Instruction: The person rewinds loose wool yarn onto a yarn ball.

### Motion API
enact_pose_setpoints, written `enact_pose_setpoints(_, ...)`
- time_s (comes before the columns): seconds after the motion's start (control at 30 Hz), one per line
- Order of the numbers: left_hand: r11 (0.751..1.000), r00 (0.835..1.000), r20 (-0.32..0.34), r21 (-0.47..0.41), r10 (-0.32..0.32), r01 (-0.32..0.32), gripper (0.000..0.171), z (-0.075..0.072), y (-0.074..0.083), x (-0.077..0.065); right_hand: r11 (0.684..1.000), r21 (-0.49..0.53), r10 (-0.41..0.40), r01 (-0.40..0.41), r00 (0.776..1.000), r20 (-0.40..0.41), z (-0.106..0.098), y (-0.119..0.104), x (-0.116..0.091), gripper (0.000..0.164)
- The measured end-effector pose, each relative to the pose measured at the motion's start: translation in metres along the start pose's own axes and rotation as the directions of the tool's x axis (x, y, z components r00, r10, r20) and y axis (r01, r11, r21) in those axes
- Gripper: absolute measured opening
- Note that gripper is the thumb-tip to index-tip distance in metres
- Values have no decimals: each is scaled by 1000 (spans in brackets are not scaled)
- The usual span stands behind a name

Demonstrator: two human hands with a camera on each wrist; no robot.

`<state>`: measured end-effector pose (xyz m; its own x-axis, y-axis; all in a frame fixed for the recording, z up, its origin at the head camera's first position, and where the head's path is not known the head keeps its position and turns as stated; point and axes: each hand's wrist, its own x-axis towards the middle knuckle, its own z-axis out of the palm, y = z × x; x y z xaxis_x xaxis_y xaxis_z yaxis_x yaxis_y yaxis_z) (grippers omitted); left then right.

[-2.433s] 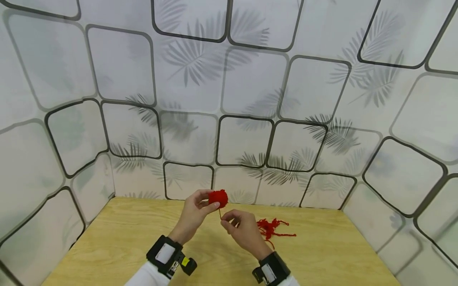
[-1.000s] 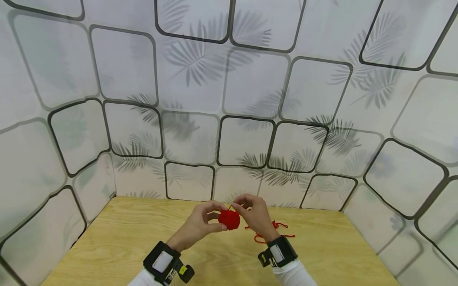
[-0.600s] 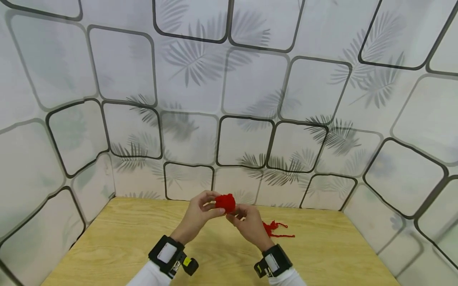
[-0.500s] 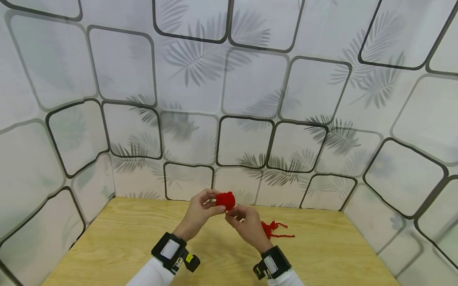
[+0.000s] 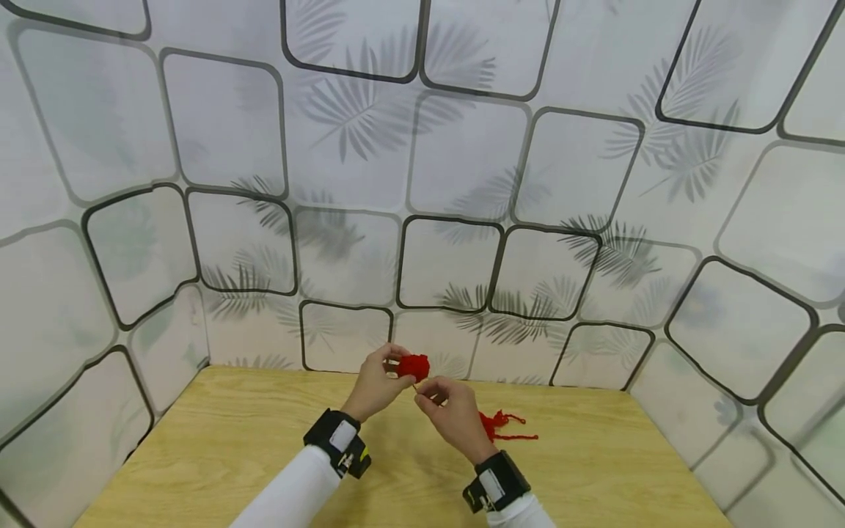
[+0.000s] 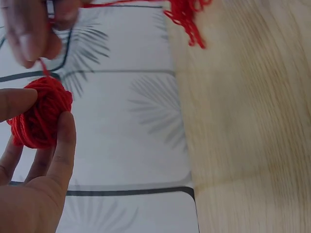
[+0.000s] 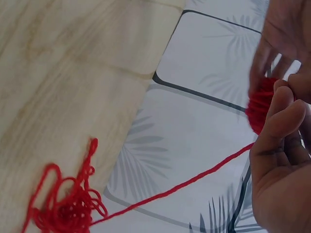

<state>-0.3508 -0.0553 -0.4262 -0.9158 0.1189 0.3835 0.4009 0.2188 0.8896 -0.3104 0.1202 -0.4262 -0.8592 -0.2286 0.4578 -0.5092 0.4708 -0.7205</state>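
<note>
A small red ball of yarn (image 6: 44, 114) is held in my left hand (image 5: 375, 383), its thumb on one side and fingers on the other. Just right of the ball, my right hand (image 5: 452, 416) pinches the red strand (image 7: 194, 179) between thumb and fingertips. From the ball a short length runs to those fingertips. In the right wrist view the strand stretches from the right hand down to a loose tangle of red yarn (image 7: 68, 208) on the table. My right hand partly hides that tangle in the head view.
The light wood table (image 5: 264, 455) lies under both hands. Behind it and at the sides hangs a pale curtain (image 5: 350, 257) with dark rounded squares and leaf prints. Each wrist wears a black strap with a camera (image 5: 337, 440).
My right hand passed over the top of the ball, then came back below and right of it. The left hand tilted and shifted slightly, still holding the ball.
</note>
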Motion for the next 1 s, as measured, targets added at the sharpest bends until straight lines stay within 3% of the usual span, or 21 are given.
enact_pose_setpoints(0.17, 997, 999, 44, 73, 18, -21, 33, -1, -11, 1, 1000, 2, -15, 15, 1000, -12, -6, -3, 16, 6)
enact_pose_setpoints(0.47, 998, 989, 147, 63, 18, -27, 33, 2, -21, -6, 997, -40, -59, 59, 998, -4, -16, -9, 41, 6)
enact_pose_setpoints(0.63, 1000, 978, 207, 11, 23, -26, 32, 1, -16, -11, 998, -31, -52, 51, 999, -1, -20, 0, 50, 6)
enact_pose_setpoints(0.73, 996, 967, 256, -91, 6, 18, 33, 0, -13, -13, 1000, 15, -7, 6, 1000, 13, -20, 9, 54, 7)
enact_pose_setpoints(0.83, 964, 944, 329, -243, -23, 108, 35, -3, -10, -16, 996, 73, 45, -47, 999, 28, -19, 16, 55, 7)
enact_pose_setpoints(0.93, 911, 920, 389, -363, -44, 197, 36, -6, -6, -19, 987, 126, 96, -101, 995, 39, -17, 21, 53, 8)
enact_pose_setpoints(1.0, 874, 913, 406, -424, -50, 236, 36, -8, -3, -19, 978, 163, 123, -128, 992, 43, -15, 24, 52, 10)
